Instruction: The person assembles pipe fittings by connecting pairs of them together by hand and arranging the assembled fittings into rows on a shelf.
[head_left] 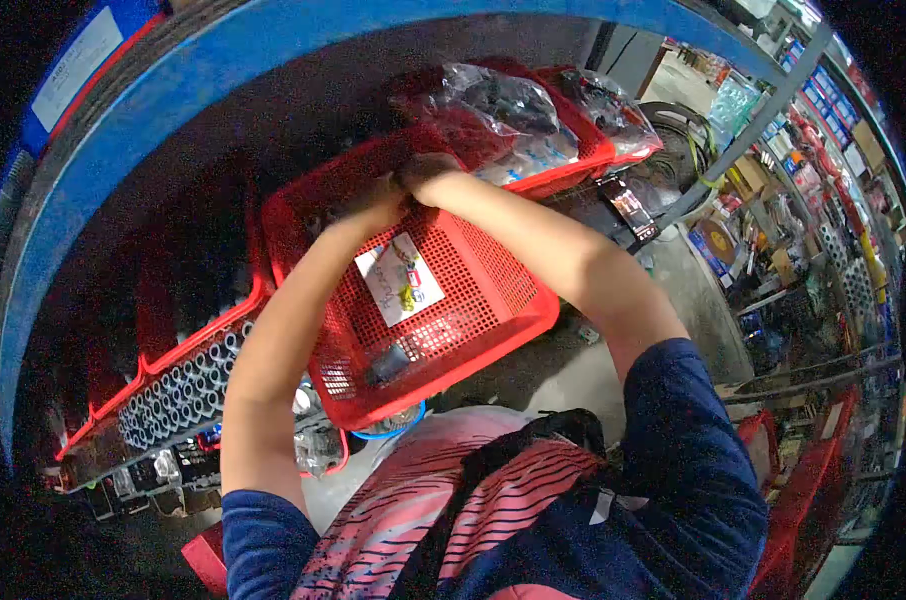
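A red perforated plastic basket [498,345] is tilted towards me in front of my body. Both my arms reach over it to its far, shadowed end. My left hand [381,198] and my right hand [428,172] are close together there, dark and blurred. Their fingers are hidden, so I cannot tell what they hold or touch. On the basket's bottom lies a white card [399,279] with writing and a coloured print. A small dark grey piece [386,363] rests near the basket's front edge.
Behind the right side stands another red basket [583,160] with clear plastic bags [503,100]. Stacked grey pipe-like pieces [183,390] lie at the left. A blue shelf beam [213,60] arches overhead. Crowded shelves [823,180] line the right beyond a grey post [703,190].
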Demonstrator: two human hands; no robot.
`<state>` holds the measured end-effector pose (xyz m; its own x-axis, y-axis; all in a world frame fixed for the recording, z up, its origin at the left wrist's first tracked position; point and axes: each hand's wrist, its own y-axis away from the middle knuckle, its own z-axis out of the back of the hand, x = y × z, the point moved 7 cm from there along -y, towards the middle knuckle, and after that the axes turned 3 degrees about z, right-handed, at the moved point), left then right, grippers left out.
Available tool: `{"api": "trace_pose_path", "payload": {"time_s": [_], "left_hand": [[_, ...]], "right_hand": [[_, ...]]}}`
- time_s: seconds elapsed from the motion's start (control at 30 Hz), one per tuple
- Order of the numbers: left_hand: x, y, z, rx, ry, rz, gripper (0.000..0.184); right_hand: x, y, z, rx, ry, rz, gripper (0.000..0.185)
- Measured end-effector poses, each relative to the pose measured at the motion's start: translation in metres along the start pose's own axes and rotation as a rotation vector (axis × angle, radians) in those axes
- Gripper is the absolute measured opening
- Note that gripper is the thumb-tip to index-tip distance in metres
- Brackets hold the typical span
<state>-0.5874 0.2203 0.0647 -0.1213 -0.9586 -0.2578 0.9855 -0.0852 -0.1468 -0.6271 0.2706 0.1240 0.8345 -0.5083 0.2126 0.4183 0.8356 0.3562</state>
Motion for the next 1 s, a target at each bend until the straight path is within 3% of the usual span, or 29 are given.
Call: {"api": "trace_pose_path", "payload": {"time_s": [0.03, 0.07, 0.17, 0.2, 0.27, 0.3, 0.37, 0.4, 0.47, 0.5, 0.57, 0.6, 0.63, 0.67, 0.7, 0.73, 0.77, 0.83, 0.87, 0.9, 0.93, 1.0], "left_hand": [[0.011, -0.005, -0.010, -0.111, 0.040, -0.022, 0.037], [0.032, -0.012, -0.019, -0.052, 0.312, 0.251, 0.040], [0.023, 0.001, 0.003, -0.155, 0.239, 0.305, 0.040], [0.024, -0.003, 0.025, -0.160, 0.235, 0.312, 0.040], [0.035, -0.004, 0.014, 0.419, 0.985, 0.672, 0.038], [0.029, 0.002, 0.006, 0.419, 0.984, 0.680, 0.038], [0.017, 0.000, 0.007, 0.137, -0.218, 0.344, 0.037], [0.031, -0.006, -0.012, 0.137, -0.217, 0.354, 0.037], [0.073, -0.016, -0.030, -0.118, 0.323, 0.407, 0.038], [0.071, -0.004, -0.019, -0.138, 0.320, 0.442, 0.038], [0.000, 0.025, 0.025, -0.015, 0.277, 0.192, 0.042], [-0.042, 0.060, 0.070, -0.130, 0.194, 0.278, 0.045], [-0.071, 0.077, 0.106, -0.143, 0.259, 0.238, 0.045], [-0.070, 0.087, 0.109, -0.203, 0.262, 0.260, 0.043], [-0.078, 0.099, 0.123, -0.311, 0.188, 0.156, 0.040], [-0.092, 0.118, 0.142, -0.471, 0.180, 0.056, 0.036], [-0.107, 0.143, 0.161, -0.625, 0.159, -0.055, 0.032], [-0.125, 0.197, 0.180, -0.839, 0.239, -0.048, 0.031], [-0.131, 0.223, 0.179, -0.902, 0.281, -0.025, 0.029], [-0.136, 0.250, 0.180, -0.968, 0.317, -0.021, 0.028], [-0.144, 0.277, 0.179, -1.038, 0.296, 0.040, 0.026], [-0.158, 0.331, 0.171, -1.151, 0.278, 0.193, 0.023]], "right_hand": [[-0.013, -0.009, -0.025, 0.407, -0.203, -0.028, 0.027], [-0.009, -0.002, -0.034, 0.415, -0.205, -0.026, 0.027], [0.015, 0.024, -0.007, -0.548, 0.171, -0.005, 0.027], [0.017, 0.025, -0.004, -0.602, 0.170, 0.013, 0.028], [0.017, 0.020, -0.002, -0.588, 0.152, -0.041, 0.028], [0.013, 0.018, -0.004, -0.569, 0.133, -0.104, 0.028], [0.020, 0.028, 0.003, -0.560, 0.144, -0.064, 0.026], [0.024, 0.033, 0.005, -0.551, 0.160, -0.026, 0.025], [0.016, 0.030, -0.001, -0.611, 0.213, 0.114, 0.025], [0.017, 0.028, -0.004, -0.673, 0.261, 0.255, 0.024], [-0.006, 0.013, -0.016, -0.429, 0.242, 0.279, 0.030], [0.021, 0.063, 0.001, -0.320, 0.079, 0.160, 0.038], [0.029, 0.095, 0.015, -0.537, -0.006, 0.144, 0.042], [0.034, 0.113, 0.020, -0.508, -0.033, 0.037, 0.040], [0.046, 0.135, 0.031, -0.663, -0.054, 0.131, 0.030], [0.060, 0.160, 0.039, -0.689, -0.234, 0.303, 0.021], [0.068, 0.179, 0.044, -0.747, -0.214, 0.358, 0.021], [0.088, 0.228, 0.048, -0.847, -0.295, 0.544, 0.020], [0.092, 0.249, 0.047, -0.863, -0.135, 0.586, 0.019], [0.084, 0.264, 0.038, -0.883, -0.334, 0.815, 0.014], [0.082, 0.275, 0.028, -0.827, -0.665, 0.565, 0.013], [0.080, 0.287, 0.009, -0.808, -0.551, 0.713, 0.024]]}}
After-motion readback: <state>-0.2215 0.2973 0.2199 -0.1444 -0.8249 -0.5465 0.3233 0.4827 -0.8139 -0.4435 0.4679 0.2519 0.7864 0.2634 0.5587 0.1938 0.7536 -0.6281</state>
